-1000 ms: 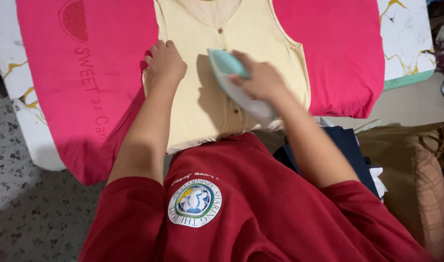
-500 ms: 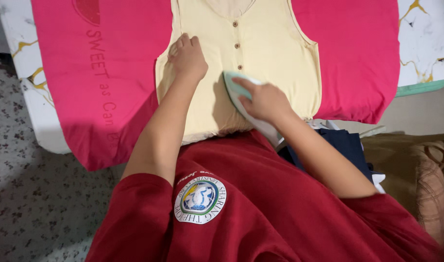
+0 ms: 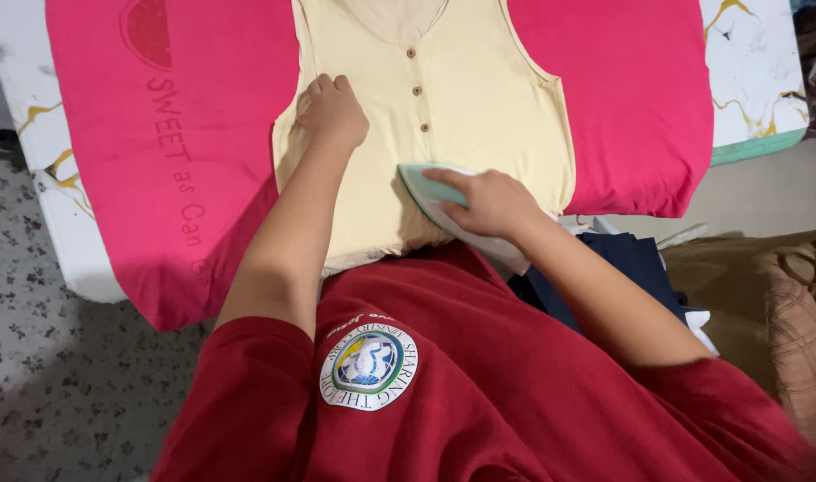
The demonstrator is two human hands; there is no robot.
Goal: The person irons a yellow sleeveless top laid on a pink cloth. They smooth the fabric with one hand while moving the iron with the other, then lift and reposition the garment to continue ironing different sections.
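A pale yellow sleeveless top (image 3: pixel 461 98) with small buttons lies flat on a bright pink cloth (image 3: pixel 194 152) spread over a white marbled board (image 3: pixel 756 62). My left hand (image 3: pixel 332 112) presses down on the top's left side, fingers curled. My right hand (image 3: pixel 488 201) grips a mint-and-white clothes iron (image 3: pixel 430 192) that rests on the lower part of the top, its tip pointing left. My red shirt with a round badge fills the foreground.
A folded dark navy garment (image 3: pixel 635 268) lies at my right, beside a brown woven bag (image 3: pixel 782 303). Speckled grey floor (image 3: pixel 51 375) shows at the left. The board's green edge (image 3: pixel 756 147) is at the right.
The iron and my right hand have slid down toward the top's lower hem. My left hand stays on the top's left side. The view shifted slightly.
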